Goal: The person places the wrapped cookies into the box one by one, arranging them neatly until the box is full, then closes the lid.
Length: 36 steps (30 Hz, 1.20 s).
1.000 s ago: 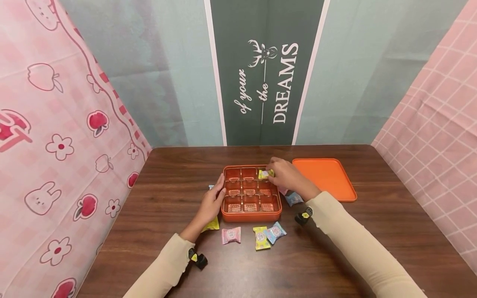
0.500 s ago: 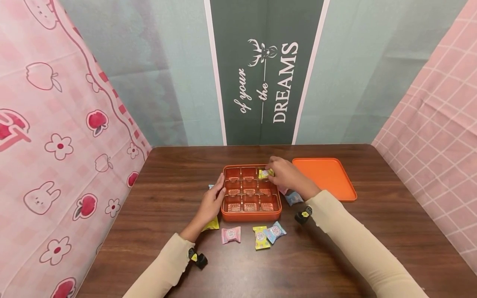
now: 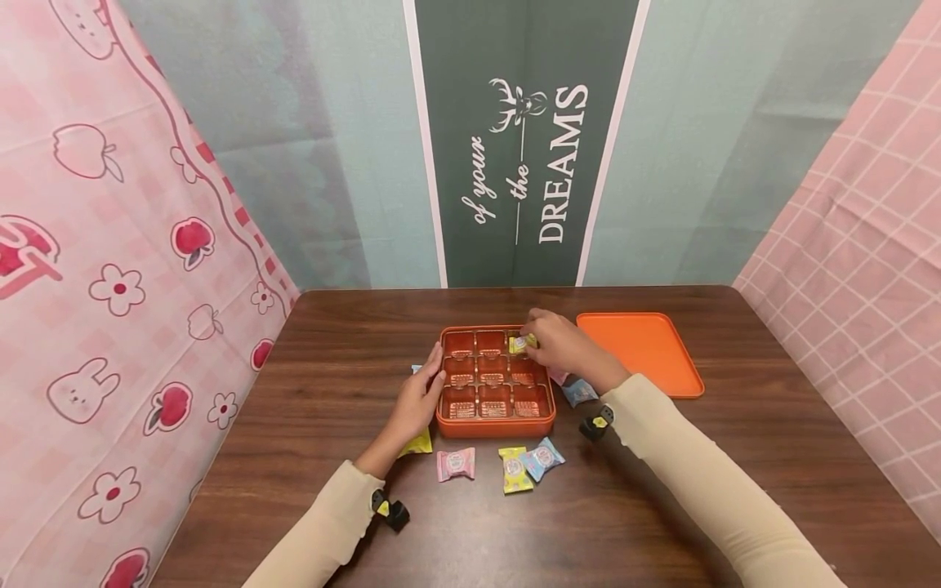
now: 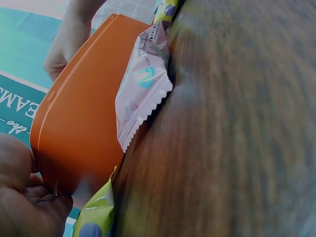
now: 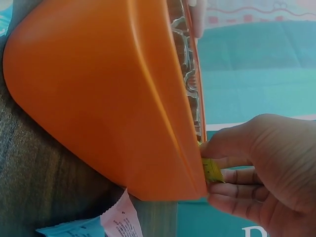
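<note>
From the head, the right hand (image 3: pixel 564 345) is pinching a yellow packet (image 3: pixel 519 345) at the far right compartment of an orange box (image 3: pixel 496 427); whether it is touching the bottom, I cannot tell. Well apart from it, the left hand (image 3: pixel 414 406) is resting along the box's left side, fingers fairly straight. An orange lid (image 3: pixel 643 355) is lying to the right. From the left wrist, a pink packet (image 4: pixel 144 84) is lying just beside the box's wall. From the right wrist, the thumb and fingers are holding the yellow packet by the rim.
</note>
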Motion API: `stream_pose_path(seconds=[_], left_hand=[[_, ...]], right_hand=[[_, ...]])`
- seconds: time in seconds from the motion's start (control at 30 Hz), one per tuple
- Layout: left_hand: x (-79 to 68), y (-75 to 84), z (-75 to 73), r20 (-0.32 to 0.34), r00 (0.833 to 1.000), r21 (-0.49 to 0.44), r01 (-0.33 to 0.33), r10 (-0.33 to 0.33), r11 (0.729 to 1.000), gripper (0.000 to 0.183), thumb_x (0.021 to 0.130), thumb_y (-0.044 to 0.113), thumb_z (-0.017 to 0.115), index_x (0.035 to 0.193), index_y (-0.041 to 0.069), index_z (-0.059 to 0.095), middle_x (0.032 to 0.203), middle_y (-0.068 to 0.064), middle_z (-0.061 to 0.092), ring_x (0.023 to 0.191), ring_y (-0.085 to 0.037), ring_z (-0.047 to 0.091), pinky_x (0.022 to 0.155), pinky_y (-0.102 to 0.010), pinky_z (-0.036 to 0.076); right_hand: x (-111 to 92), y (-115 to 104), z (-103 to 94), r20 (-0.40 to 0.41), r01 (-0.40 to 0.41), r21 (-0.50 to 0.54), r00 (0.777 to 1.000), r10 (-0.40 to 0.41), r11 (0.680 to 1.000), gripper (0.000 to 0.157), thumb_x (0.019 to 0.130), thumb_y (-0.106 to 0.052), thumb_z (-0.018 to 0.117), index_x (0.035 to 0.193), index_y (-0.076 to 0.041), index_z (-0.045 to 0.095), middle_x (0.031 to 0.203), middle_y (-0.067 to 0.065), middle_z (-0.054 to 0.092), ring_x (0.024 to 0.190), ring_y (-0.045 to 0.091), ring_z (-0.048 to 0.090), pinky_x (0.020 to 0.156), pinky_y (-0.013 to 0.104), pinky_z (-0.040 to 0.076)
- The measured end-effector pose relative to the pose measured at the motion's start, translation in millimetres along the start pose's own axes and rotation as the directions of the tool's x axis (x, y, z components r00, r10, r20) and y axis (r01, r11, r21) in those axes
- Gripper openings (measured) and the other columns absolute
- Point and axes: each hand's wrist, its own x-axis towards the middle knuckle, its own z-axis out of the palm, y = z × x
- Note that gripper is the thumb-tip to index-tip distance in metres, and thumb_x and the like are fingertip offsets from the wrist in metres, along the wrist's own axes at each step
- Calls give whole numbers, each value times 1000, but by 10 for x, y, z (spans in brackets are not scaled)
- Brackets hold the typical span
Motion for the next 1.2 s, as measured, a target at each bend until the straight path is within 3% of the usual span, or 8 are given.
stream_pose_path(seconds=[0.2, 0.6, 0.83, 1.2], left_hand=[[-2, 6, -6, 19, 999, -5, 36, -36, 999, 47, 107, 7, 49, 151, -8, 38, 162, -18, 31, 148, -24, 30, 120, -43, 25], [-2, 25, -14, 26, 999, 17, 42, -42, 999, 47, 108, 7, 48, 151, -8, 37, 161, -19, 30, 148, -26, 30, 119, -45, 26], [21, -2, -4, 3, 1000, 0, 0, 0, 1000, 48, 107, 6, 49, 151, -9, 37, 161, -21, 30, 148, -30, 30, 120, -46, 25], [12, 18, -9, 15, 999, -8, 30, -30, 1000, 48, 107, 6, 48, 151, -7, 37, 162, -18, 30, 149, -25, 29, 121, -41, 24]], right_hand=[[10, -4, 24, 3, 3, -9, 1000, -3, 1000, 23, 88, -14, 77, 106, 0, 78, 105, 13, 63, 86, 22, 61, 77, 38, 59], [1, -21, 85, 6, 2, -26, 1000, -1, 1000, 22, 88, -17, 79, 105, -2, 78, 104, 12, 62, 90, 24, 59, 81, 40, 57], [-9, -2, 119, -59, 45, -30, 997, -46, 999, 20, 88, -13, 79, 104, -1, 78, 99, 11, 62, 94, 27, 58, 82, 42, 55], [-53, 14, 136, -49, -26, 56, 998, 29, 998, 24, 92, -17, 76, 111, -2, 76, 112, 12, 64, 105, 28, 59, 91, 45, 54]])
